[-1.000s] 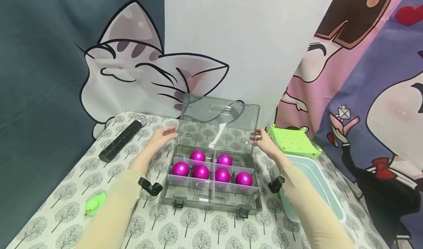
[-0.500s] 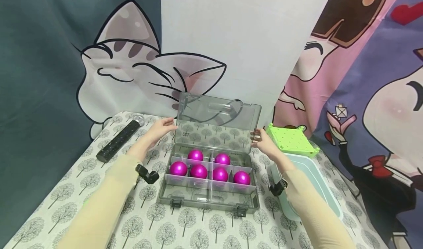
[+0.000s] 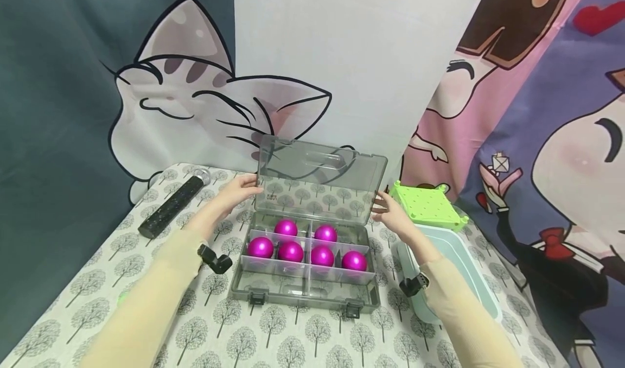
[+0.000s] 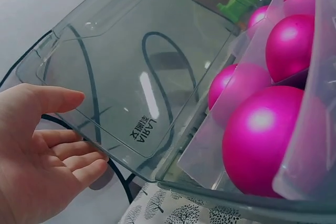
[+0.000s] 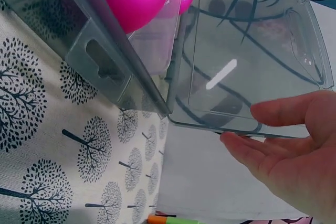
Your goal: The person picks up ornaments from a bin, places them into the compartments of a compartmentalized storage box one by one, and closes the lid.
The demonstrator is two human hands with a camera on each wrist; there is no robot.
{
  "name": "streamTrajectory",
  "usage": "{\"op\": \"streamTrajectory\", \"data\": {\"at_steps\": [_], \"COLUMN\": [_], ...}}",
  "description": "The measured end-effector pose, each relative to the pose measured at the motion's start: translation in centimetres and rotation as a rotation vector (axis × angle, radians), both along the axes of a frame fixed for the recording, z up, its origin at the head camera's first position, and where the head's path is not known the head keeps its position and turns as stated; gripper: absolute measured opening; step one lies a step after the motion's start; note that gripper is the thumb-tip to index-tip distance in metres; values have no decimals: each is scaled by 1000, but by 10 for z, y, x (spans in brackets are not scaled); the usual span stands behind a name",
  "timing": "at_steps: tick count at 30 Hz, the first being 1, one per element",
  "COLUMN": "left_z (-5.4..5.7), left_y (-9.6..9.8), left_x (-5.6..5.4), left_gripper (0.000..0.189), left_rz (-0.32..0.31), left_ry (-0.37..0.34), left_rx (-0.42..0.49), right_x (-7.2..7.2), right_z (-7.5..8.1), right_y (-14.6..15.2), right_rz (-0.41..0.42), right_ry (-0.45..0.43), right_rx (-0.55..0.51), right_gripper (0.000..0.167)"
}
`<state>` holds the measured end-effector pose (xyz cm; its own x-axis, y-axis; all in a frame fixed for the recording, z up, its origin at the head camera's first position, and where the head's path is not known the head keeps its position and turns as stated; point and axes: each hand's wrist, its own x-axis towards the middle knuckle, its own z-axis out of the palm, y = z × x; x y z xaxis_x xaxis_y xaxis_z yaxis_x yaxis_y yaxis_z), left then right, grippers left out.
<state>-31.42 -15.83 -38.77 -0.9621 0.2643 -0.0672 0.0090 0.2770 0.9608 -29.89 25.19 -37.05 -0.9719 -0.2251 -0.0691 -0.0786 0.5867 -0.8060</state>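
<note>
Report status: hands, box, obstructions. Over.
Left hand and right hand at opposite side edges of the raised lid. Box open, six magenta balls inside. Green rack right of box; nothing seen blocking either hand.

Reads "LARIA" in dark lettering (image 4: 146, 130) on the rectangular, transparent grey plastic lid (image 4: 121, 66), beside Chinese characters (image 4: 136, 126) too unclear to read.

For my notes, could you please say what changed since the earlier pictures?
The transparent box lid has tilted slightly toward the person, left hand and right hand at its edges. The left sleeve hides more of the green duck. The six magenta balls stayed put.
</note>
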Motion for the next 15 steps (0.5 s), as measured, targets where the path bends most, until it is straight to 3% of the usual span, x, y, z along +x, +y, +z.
{"op": "streamTrajectory", "data": {"at_steps": [7,15], "left_z": [6,6], "left_y": [-3,-6], "left_x": [14,23], "left_gripper": [68,64], "left_rz": [-10,-15], "left_ry": [32,71], "left_rx": [-67,-80], "right_x": [10,15], "right_z": [4,-2], "right_y": [3,14], "right_rz": [-17,37], "right_ry": [37,35], "right_rx": [1,-66], "right_gripper": [66,52]}}
